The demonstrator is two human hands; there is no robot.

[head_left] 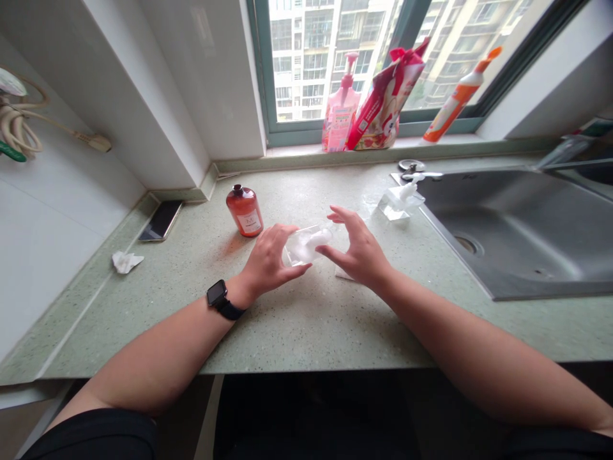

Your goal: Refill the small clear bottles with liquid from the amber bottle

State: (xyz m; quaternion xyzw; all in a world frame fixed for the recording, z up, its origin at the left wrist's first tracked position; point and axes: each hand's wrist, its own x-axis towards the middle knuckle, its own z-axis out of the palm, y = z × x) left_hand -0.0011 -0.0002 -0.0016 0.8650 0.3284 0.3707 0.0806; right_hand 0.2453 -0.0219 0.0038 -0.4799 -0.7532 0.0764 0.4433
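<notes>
And here's a clear plastic container (306, 245), frosted white inside, at 3 o'clock from the spread, curved left hand (272, 259) and 9 o'clock from the spread, curved right hand (357, 249), contact impossible to call!

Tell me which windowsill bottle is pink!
The tall pink plastic pump bottle. The other one, a slim orange-and-white bottle, is tilted and has no pump.

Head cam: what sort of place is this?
Probably a home kitchen: a stainless steel sink set in a speckled green stone countertop, and a pink plastic pump bottle on the windowsill.
</notes>
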